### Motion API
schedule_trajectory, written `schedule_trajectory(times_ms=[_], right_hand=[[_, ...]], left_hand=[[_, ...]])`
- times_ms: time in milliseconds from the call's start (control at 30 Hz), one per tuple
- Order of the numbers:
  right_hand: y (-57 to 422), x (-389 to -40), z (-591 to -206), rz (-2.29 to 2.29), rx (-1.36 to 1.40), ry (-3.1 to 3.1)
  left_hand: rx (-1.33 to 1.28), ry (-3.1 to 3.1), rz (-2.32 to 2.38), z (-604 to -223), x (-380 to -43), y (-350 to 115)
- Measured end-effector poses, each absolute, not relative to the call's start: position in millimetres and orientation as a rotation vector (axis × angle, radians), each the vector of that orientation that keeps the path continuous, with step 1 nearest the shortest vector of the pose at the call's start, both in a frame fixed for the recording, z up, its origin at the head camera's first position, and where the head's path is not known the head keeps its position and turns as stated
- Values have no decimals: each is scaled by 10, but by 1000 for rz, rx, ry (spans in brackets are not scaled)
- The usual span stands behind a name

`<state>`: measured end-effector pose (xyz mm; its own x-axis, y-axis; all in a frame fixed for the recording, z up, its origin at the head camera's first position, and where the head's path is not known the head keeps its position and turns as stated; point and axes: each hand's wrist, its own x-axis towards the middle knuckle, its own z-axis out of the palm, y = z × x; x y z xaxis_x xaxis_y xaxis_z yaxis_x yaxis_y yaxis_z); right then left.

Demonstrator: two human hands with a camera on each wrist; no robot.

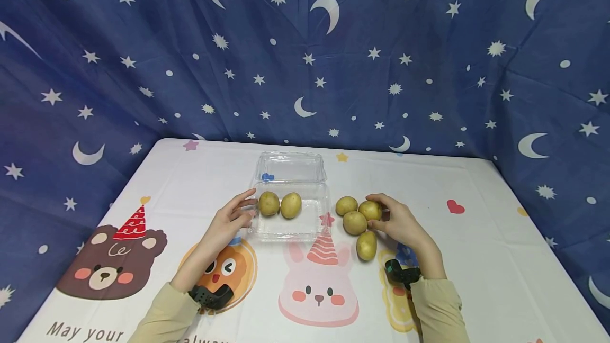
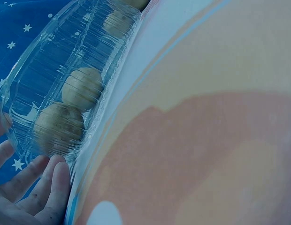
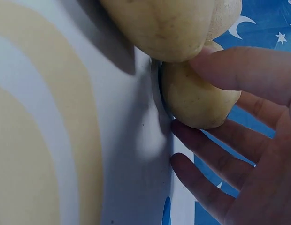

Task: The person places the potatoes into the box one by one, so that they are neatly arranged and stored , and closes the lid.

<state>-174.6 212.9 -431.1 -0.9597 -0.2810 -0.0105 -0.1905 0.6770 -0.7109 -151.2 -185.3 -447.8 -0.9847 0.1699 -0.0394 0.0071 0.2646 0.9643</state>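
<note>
A cloth-covered counter point(image 1: 495, 247) filled the lower frame. At its centre sat one clear box point(image 1: 312, 229), its single lid point(image 1: 292, 167) open. Of two hands, the left hand point(image 1: 233, 216), fingers apart, touched the box's left edge; the right hand point(image 1: 397, 219), right of centre, was clamped on a potato point(image 1: 369, 210). Of six potatoes, two point(image 1: 290, 205) lay boxed, apparently done; four, the gripped one included, were left outside, right of centre.
</note>
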Motion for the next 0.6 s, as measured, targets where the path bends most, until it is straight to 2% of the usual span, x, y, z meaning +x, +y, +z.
schedule_trajectory(times_ms=[600], right_hand=[[2126,-1753,-4331,-1145,-414,2815]], left_hand=[[169,2378,1819,-4478,-1512,-1855]])
